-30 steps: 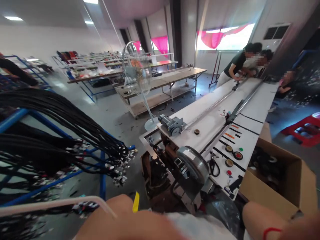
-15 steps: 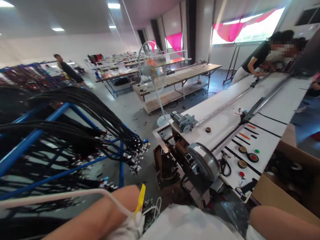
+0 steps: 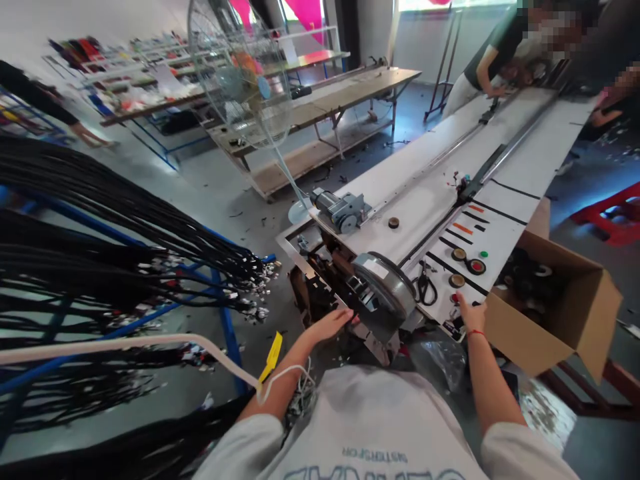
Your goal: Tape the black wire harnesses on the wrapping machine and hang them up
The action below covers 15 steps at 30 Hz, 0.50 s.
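My left hand [image 3: 331, 325] reaches out with fingers extended beside the near end of a machine, close to a large grey wheel [image 3: 384, 283]. It holds nothing that I can see. At the front right corner of the white worktable [image 3: 425, 193], my right hand [image 3: 471, 315] has its fingers apart beside a red button [image 3: 455, 298]. Whether a fingertip touches the button I cannot tell. Just beyond it lie a roll of tape [image 3: 457, 281] and a green button [image 3: 484, 254]. Black-handled scissors [image 3: 426, 288] rest between the wheel and the rolls.
To my left, bundles of black cables [image 3: 125, 213] hang over a blue rack [image 3: 227, 340]. A cardboard box [image 3: 530, 333] stands right of the worktable. Beyond the motor [image 3: 340, 210] is a standing fan [image 3: 245, 80]. A person [image 3: 493, 60] leans over the table's far end.
Both my hands have come into view, extended forward to the machine and the table corner. The view has tilted down and shifted closer to the table.
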Motion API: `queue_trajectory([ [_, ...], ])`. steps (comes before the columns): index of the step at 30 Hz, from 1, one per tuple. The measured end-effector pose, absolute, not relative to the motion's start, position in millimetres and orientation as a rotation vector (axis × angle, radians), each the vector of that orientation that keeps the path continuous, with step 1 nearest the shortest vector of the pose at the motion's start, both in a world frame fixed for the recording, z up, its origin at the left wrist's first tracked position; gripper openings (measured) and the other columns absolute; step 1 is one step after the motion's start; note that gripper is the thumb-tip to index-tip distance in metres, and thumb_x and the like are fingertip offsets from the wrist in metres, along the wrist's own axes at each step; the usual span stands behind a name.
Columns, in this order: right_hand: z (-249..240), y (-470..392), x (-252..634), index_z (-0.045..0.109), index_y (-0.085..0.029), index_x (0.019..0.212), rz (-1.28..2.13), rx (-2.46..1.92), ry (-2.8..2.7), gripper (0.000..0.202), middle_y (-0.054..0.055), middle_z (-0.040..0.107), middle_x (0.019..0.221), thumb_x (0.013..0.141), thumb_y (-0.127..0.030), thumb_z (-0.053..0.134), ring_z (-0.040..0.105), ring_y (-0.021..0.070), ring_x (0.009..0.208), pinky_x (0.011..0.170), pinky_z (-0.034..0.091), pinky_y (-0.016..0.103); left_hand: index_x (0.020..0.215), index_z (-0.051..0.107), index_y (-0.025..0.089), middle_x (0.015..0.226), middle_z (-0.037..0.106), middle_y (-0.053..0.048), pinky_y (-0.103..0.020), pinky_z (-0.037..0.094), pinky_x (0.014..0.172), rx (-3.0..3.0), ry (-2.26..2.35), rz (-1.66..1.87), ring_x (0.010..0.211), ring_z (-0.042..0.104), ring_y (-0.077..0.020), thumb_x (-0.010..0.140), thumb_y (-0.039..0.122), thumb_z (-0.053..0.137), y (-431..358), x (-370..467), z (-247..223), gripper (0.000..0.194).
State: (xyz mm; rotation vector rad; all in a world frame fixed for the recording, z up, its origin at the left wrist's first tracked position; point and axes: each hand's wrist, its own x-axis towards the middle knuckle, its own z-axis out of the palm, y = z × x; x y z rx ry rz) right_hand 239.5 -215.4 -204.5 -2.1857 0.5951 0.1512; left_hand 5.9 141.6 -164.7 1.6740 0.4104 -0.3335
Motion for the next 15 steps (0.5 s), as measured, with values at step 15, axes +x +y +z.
queue_trajectory([
  [15,-122.6,-113.3,229.1,0.04,-0.006,0.139,0.016,-2.253,-0.19,0.055,0.022,0.047,0.142,0.101,-0.045,0.03,0.04,0.0286,0.134,0.11,0.033,0.043,0.084,0.061,0.015,0.073,0.067,-0.005,-0.034,0.053,0.079,1.508,0.666,-0.058,0.075,0.065,-0.0197,0.081,0.076,0.047,113.0,9.7,-179.5,0.063],
])
